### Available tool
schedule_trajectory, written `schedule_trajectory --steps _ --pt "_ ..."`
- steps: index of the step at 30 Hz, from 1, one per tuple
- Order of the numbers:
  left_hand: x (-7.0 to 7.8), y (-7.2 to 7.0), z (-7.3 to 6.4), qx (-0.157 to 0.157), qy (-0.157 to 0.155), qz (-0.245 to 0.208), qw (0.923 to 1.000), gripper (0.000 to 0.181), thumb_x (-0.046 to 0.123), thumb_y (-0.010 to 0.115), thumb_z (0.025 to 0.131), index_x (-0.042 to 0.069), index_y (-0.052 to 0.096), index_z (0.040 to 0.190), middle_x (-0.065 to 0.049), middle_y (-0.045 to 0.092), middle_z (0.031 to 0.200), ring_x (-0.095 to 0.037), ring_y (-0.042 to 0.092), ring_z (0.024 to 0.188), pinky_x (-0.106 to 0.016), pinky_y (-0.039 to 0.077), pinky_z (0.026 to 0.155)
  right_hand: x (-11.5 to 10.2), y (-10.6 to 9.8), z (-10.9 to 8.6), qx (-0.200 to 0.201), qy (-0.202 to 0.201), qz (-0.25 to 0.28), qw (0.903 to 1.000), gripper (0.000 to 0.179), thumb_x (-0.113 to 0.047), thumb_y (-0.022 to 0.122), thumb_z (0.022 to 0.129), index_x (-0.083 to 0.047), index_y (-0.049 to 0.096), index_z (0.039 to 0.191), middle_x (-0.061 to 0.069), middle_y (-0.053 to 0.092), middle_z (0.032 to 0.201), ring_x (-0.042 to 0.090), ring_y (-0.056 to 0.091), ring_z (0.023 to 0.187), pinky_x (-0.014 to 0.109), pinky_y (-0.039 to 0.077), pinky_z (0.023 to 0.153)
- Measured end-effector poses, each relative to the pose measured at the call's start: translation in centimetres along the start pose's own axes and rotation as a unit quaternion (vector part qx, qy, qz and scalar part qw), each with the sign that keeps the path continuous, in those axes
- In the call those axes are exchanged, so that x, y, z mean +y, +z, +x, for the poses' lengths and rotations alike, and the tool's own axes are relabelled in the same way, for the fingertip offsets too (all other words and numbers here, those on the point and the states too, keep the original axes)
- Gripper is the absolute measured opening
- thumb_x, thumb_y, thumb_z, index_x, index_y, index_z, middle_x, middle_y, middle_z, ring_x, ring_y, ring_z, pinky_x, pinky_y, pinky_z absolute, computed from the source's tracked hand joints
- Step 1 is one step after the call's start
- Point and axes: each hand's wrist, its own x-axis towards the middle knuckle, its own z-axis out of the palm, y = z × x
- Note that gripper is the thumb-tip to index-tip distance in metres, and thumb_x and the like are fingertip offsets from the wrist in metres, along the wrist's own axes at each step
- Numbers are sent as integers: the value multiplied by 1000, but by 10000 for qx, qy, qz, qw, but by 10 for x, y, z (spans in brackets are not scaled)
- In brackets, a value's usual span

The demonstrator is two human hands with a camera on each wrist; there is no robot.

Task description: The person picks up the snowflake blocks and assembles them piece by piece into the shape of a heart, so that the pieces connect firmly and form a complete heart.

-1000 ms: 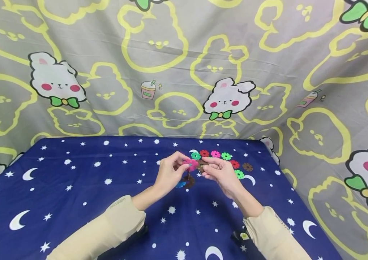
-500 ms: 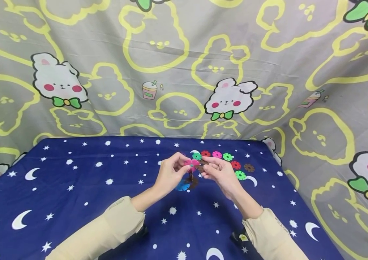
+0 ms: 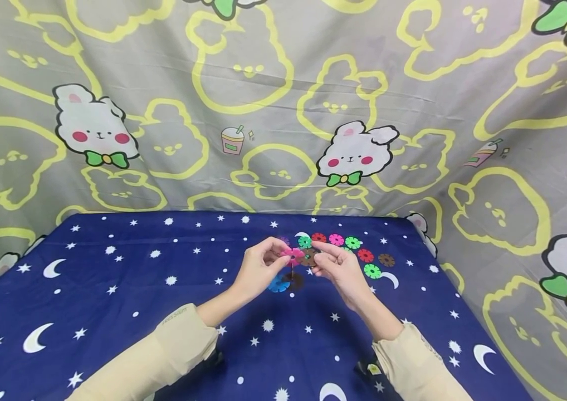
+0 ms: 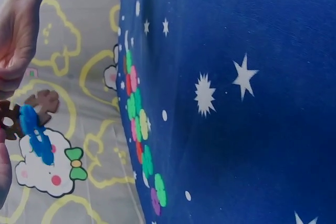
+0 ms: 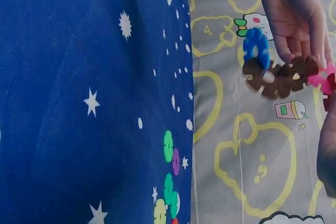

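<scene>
My left hand (image 3: pixel 258 268) pinches a pink notched interlocking disc (image 3: pixel 293 256) between thumb and fingers. Below it hang a brown disc (image 3: pixel 294 281) and a blue disc (image 3: pixel 279 284), joined in a chain. My right hand (image 3: pixel 342 274) pinches another brown disc (image 3: pixel 308 257) close beside the pink one. From the head view I cannot tell whether these two interlock. In the right wrist view, the blue disc (image 5: pixel 255 47) slots into a brown disc (image 5: pixel 262 78) under the fingers of my left hand (image 5: pixel 296 11). Both hands are above the table.
Loose discs lie on the dark blue starry tablecloth (image 3: pixel 163 312) beyond my hands, including red (image 3: pixel 365 255), pink (image 3: pixel 336 239), green (image 3: pixel 372 271) and brown (image 3: pixel 386 260) ones. A grey patterned curtain (image 3: pixel 263 128) hangs behind the table.
The held discs have turned a little: the brown disc at my right fingers shows more of its face, and the hanging blue disc has shifted slightly. Both hands stay nearly in place.
</scene>
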Motion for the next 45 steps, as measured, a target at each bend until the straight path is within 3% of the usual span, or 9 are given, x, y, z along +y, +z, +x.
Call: schedule_trajectory --steps 4,12,21,27,31,35,39,42,45 --pt "17 -4 -2 -393 -127 68 9991 16 -5 62 81 -8 58 96 -22 64 88 -34 64 76 -28 51 65 1 2 1 400 290 -73 9988 39 0 52 89 19 43 122 -6 66 73 4 60 61 16 50 62" --pt "-3 2 1 -1351 1 944 9863 56 21 73 77 4 50 126 -11 64 107 -22 61 99 -37 48 84 7 10 -1 387 451 -234 9980 33 1 53 88 19 46 115 -6 65 71 4 62 63 16 50 63" --pt "-4 0 3 -1289 -168 1295 9830 42 24 74 75 3 64 110 -12 69 95 -21 66 87 -28 51 72 11 1 6 197 -53 -683 9975 30 -2 49 92 19 47 114 -3 63 69 6 60 61 20 51 60" --pt "-2 -5 3 -1424 -322 1371 9797 42 26 74 74 4 65 109 -12 69 93 -19 66 84 -27 51 70 30 -37 29 680 -64 -2021 9770 30 -9 53 92 13 54 113 17 66 82 20 64 72 35 53 69" --pt "-3 -8 2 -1600 -340 1324 9776 40 26 74 75 4 66 107 -10 69 89 -18 66 80 -24 50 67 48 -55 40 331 106 -3659 9300 31 -9 56 89 9 56 114 24 63 101 33 62 89 41 50 76" --pt "-4 -9 2 -1710 -355 1253 9766 37 26 73 75 5 66 106 -7 68 88 -16 65 79 -24 51 67 62 -63 49 -348 -60 -5192 8539 30 -7 60 85 8 58 112 22 62 106 34 59 95 43 46 82" --pt "-7 -8 2 -1844 -240 1064 9768 37 23 72 76 4 64 107 -7 67 88 -15 64 81 -23 50 68 68 -60 59 -741 -160 -6117 7874 30 -7 63 83 7 59 109 20 63 105 34 58 98 46 44 86" --pt "-7 -7 2 -1943 -174 921 9765 37 21 72 76 4 63 107 -6 67 89 -15 64 82 -21 50 67 70 -56 64 -788 -104 -6494 7563 33 -8 65 82 6 58 110 20 63 102 35 58 96 46 45 84" --pt "-7 -8 2 -1975 -122 895 9761 36 22 72 76 5 64 106 -5 67 89 -14 64 82 -20 50 67 75 -52 68 -757 -69 -6738 7350 37 -10 68 80 5 56 112 19 63 94 34 60 89 46 47 77"
